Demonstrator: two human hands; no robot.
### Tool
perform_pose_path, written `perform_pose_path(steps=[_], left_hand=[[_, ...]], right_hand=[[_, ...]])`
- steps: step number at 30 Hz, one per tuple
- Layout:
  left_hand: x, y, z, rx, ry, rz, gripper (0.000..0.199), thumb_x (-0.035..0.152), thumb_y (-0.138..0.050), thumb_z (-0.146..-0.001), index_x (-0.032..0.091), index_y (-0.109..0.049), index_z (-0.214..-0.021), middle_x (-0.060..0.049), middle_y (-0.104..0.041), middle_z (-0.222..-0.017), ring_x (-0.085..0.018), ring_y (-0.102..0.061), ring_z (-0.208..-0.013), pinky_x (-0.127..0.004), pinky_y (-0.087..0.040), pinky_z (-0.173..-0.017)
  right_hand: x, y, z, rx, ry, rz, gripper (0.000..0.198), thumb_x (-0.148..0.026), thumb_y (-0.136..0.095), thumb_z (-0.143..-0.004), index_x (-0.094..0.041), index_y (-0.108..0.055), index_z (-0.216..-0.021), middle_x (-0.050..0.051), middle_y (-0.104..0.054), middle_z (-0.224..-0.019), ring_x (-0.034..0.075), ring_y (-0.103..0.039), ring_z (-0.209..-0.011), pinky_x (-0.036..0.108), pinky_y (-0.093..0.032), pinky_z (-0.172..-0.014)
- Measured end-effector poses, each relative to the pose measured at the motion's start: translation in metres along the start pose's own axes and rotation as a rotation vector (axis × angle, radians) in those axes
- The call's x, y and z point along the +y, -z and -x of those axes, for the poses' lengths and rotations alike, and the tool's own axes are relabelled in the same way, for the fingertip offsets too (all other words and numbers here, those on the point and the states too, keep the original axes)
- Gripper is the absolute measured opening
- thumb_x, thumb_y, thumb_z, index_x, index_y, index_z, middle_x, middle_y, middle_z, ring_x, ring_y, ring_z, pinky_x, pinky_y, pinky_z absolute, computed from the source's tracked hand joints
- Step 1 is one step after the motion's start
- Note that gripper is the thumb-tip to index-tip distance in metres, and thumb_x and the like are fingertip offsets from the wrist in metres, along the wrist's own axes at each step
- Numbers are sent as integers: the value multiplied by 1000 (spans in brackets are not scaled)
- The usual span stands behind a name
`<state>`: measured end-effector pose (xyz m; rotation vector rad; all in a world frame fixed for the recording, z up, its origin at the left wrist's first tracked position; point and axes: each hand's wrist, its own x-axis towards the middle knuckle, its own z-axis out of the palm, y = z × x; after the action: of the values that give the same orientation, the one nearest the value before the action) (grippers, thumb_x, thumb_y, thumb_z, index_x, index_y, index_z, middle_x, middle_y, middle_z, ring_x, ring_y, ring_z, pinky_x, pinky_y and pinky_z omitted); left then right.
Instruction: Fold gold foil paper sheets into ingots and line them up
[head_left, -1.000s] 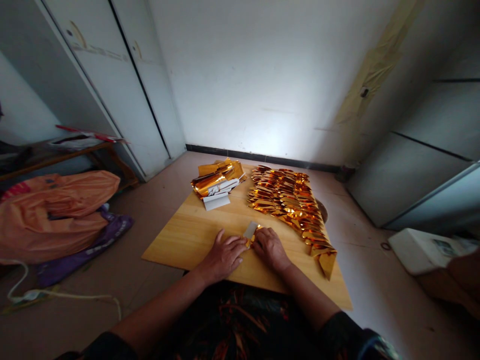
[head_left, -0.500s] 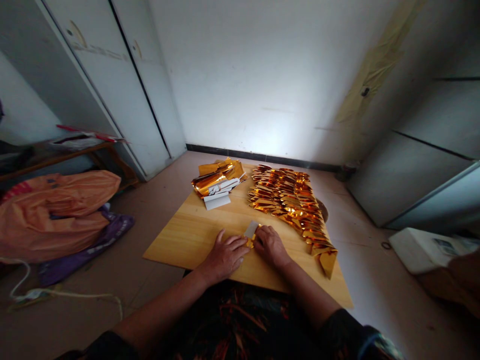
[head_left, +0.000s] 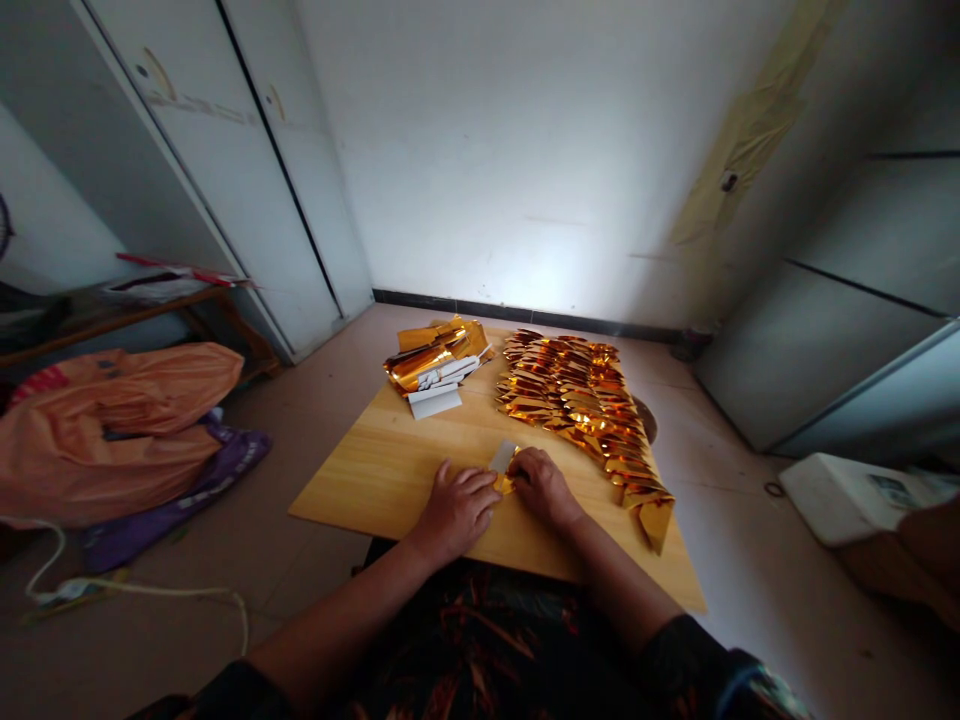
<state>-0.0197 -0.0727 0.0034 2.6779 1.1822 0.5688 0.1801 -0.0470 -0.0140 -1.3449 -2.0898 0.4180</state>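
Note:
A small piece of gold foil paper [head_left: 504,457], grey on its upturned side with gold folded edges, lies on the wooden board [head_left: 360,470] between my hands. My left hand [head_left: 456,512] lies on the board, thumb apart and fingers stretched out, their tips touching the paper's left edge. Bent fingers of my right hand [head_left: 546,488] close on the paper's right edge; its fingertips are partly hidden. To the right, rows of folded gold foil pieces [head_left: 566,390] are laid close together. A loose stack of gold foil sheets [head_left: 435,355], some grey side up, lies at the back left.
White cabinets [head_left: 202,130] stand at the left and a grey cabinet [head_left: 840,290] at the right. An orange bag [head_left: 112,430] and a purple bag [head_left: 172,500] lie on the floor, with a pale cord [head_left: 165,590] nearby. A white box [head_left: 847,500] sits at the right.
My right hand has shifted slightly over the paper's right edge, and more gold shows between the hands. My left hand has barely moved.

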Motion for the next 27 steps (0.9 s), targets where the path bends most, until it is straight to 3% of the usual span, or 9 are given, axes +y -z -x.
perform_pose_path(steps=[7, 11, 16, 21, 27], left_hand=[[14, -1, -5, 69, 89, 16, 10, 20, -56, -84, 25, -65, -84, 0, -67, -113, -22, -56, -108, -59, -18, -105], [18, 2, -9, 71, 118, 18, 8, 21, -59, -83, 23, -64, -77, 0, -69, -107, -22, -57, -103, -60, -16, -105], [18, 0, -12, 74, 121, 21, 8, 21, -60, -83, 23, -65, -77, 0, -69, -104, -22, -57, -101, -59, -17, -105], [17, -1, -10, 100, 112, 7, 10, 21, -58, -84, 24, -65, -76, 1, -69, -104, -21, -57, -102, -58, -18, -105], [15, -4, -6, 115, 100, -3, 10, 20, -58, -84, 25, -66, -79, 1, -68, -108, -21, -56, -105, -56, -20, -105]], right_hand=[[-8, 3, 0, -10, -71, -9, 11, -11, -60, -67, -19, -57, -74, 1, -56, -78, 16, -49, -76, 28, -40, -72], [0, 7, -2, -31, -68, -92, 21, -2, -51, -63, -19, -56, -74, 1, -56, -78, 15, -50, -76, 26, -41, -71], [7, 12, -3, -61, -49, -171, 24, 0, -46, -64, -19, -56, -76, 1, -57, -80, 14, -52, -77, 24, -42, -71], [-3, 7, -1, -37, -63, -98, 15, -8, -57, -63, -19, -55, -72, 1, -55, -80, 16, -50, -77, 28, -41, -73], [-5, 13, -3, -98, -101, -137, 27, -1, -50, -59, -18, -59, -78, 1, -56, -81, 14, -50, -76, 25, -41, -70]])
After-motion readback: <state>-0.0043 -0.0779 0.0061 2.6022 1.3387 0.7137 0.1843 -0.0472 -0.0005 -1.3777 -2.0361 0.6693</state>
